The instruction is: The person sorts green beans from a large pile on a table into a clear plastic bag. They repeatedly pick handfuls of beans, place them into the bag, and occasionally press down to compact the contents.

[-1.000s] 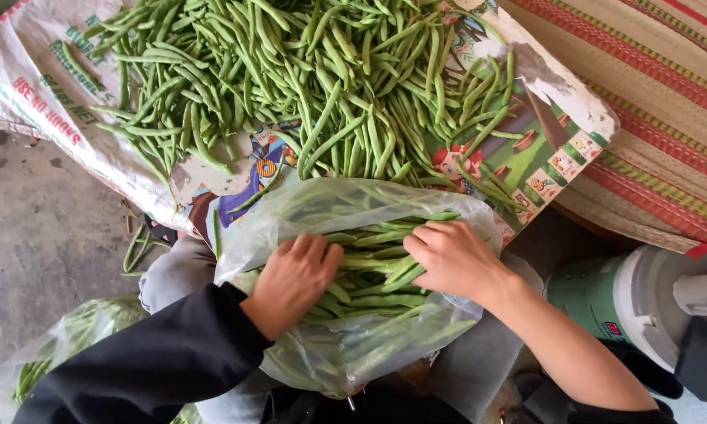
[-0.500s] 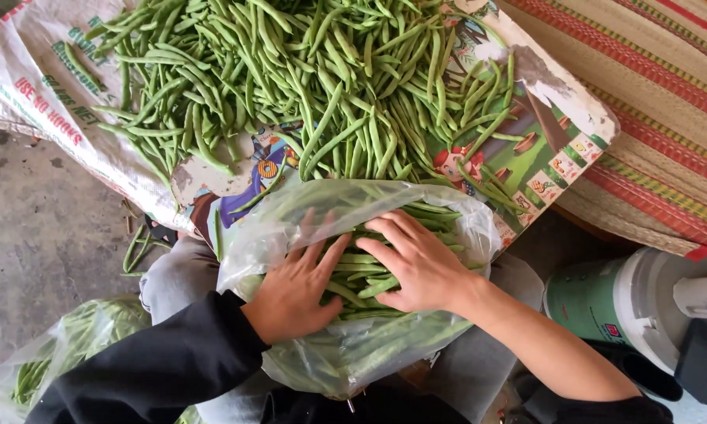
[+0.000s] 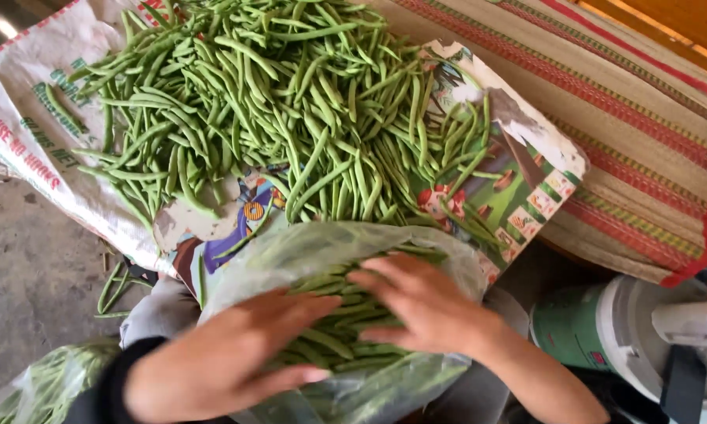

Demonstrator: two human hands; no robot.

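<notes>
Far left, low in the corner, one clear bag (image 3: pixel 43 385) of green beans lies on the grey floor (image 3: pixel 32 267), and a few stray beans (image 3: pixel 116 286) sit loose beside it; too tangled to count exactly. Above them spreads one white woven sack (image 3: pixel 24 133), and on it one big heap of green beans (image 3: pixel 275 118), far too many to number. Under the heap's near edge, one sheet of colourful printed cardboard (image 3: pixel 526 196). Now the hands: the left hand (image 3: pixel 228 361), fingers spread flat, presses on the one clear plastic bag (image 3: pixel 322 243) of beans on the person's lap, gripping nothing. The right hand (image 3: pixel 424 302) lies beside it, also open and flat, palm down on the beans in the bag's mouth, closed on nothing. Further right, one striped woven mat (image 3: pixel 636 149), and at the bottom right one green and white machine (image 3: pixel 604 338).
</notes>
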